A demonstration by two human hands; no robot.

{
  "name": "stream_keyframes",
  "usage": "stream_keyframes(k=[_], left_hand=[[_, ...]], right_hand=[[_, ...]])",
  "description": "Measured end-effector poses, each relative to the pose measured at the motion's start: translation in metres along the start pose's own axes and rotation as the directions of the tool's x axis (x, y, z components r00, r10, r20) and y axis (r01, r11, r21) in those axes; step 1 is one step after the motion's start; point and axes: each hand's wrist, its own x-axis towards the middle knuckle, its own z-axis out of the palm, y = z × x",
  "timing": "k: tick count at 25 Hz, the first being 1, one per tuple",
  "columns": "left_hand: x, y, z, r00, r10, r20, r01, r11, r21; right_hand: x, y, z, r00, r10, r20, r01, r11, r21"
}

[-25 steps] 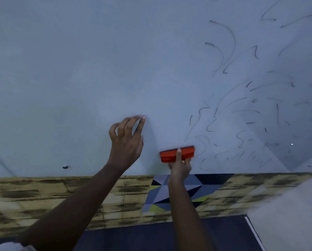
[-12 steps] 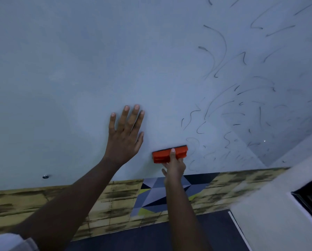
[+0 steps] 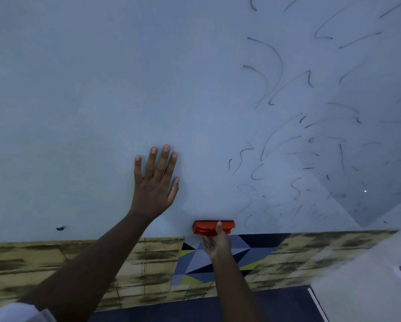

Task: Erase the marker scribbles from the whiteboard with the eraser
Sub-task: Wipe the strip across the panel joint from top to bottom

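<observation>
the left side of the board (image 3: 102,89) looks clean. many scribbles (image 3: 311,147) are left on the right side. the right hand (image 3: 217,245) pinches the eraser (image 3: 212,227) at the board's bottom edge. the left hand (image 3: 156,184) is spread flat on the board.

The left hand (image 3: 156,184) uncurled and flattened against the whiteboard (image 3: 102,89), fingers straight. The right hand (image 3: 217,244) drew the red eraser (image 3: 212,227) down to the whiteboard's bottom edge.
</observation>
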Motion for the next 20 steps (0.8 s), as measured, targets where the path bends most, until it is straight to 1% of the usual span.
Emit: stream_keyframes(k=[2,4,5,6,7,8,9,10,11,13,14,16,17,18,20], left_hand=[[-0.002,0.009,0.002,0.999,-0.037,0.007,0.037,0.999,0.001],[-0.001,0.019,0.003,0.997,-0.072,0.01,0.072,0.997,0.013],[-0.001,0.022,0.002,0.996,-0.087,0.013,0.087,0.996,0.013],[-0.002,0.024,0.002,0.995,-0.096,0.015,0.096,0.995,0.018],[-0.003,0.025,0.002,0.995,-0.103,0.019,0.103,0.994,0.022],[-0.003,0.025,0.001,0.994,-0.108,0.022,0.107,0.994,0.021],[-0.003,0.025,0.0,0.994,-0.11,0.022,0.11,0.994,0.023],[-0.003,0.025,0.0,0.993,-0.113,0.019,0.112,0.993,0.022],[-0.003,0.028,0.001,0.993,-0.119,0.013,0.119,0.993,0.023],[-0.002,0.037,0.004,0.987,-0.162,0.008,0.162,0.986,0.028],[-0.002,0.044,0.005,0.98,-0.199,0.004,0.198,0.98,0.03],[0.002,0.055,0.002,0.966,-0.258,-0.032,0.259,0.965,0.033],[0.006,0.058,0.0,0.968,-0.242,-0.061,0.245,0.969,0.041],[0.013,0.06,-0.003,0.979,-0.189,-0.081,0.194,0.979,0.056],[0.027,0.061,-0.009,0.992,-0.079,-0.103,0.088,0.993,0.08]], right_hand=[[0.015,-0.001,-0.02,0.999,0.009,0.033,-0.009,1.0,-0.006],[0.025,-0.004,-0.032,1.0,0.027,0.012,-0.028,1.0,0.012],[0.03,-0.003,-0.037,0.999,0.024,-0.022,-0.024,0.999,0.039],[0.033,-0.003,-0.041,0.998,-0.017,-0.06,0.021,0.998,0.065],[0.031,-0.007,-0.042,0.986,-0.108,-0.128,0.116,0.991,0.062],[0.027,-0.014,-0.041,0.953,-0.232,-0.196,0.242,0.97,0.03],[0.019,-0.026,-0.035,0.889,-0.375,-0.261,0.384,0.923,-0.018],[0.006,-0.04,-0.026,0.813,-0.5,-0.297,0.503,0.861,-0.073],[-0.006,-0.055,-0.015,0.747,-0.596,-0.295,0.6,0.795,-0.087],[-0.031,-0.075,0.014,0.605,-0.765,-0.221,0.766,0.635,-0.101],[-0.041,-0.077,0.025,0.529,-0.835,-0.153,0.826,0.547,-0.134],[-0.055,-0.07,0.036,0.398,-0.916,0.037,0.897,0.381,-0.223],[-0.053,-0.062,0.033,0.338,-0.929,0.149,0.915,0.287,-0.283],[-0.048,-0.052,0.029,0.266,-0.929,0.257,0.918,0.163,-0.362],[-0.041,-0.045,0.018,0.153,-0.884,0.441,0.874,-0.088,-0.479]])
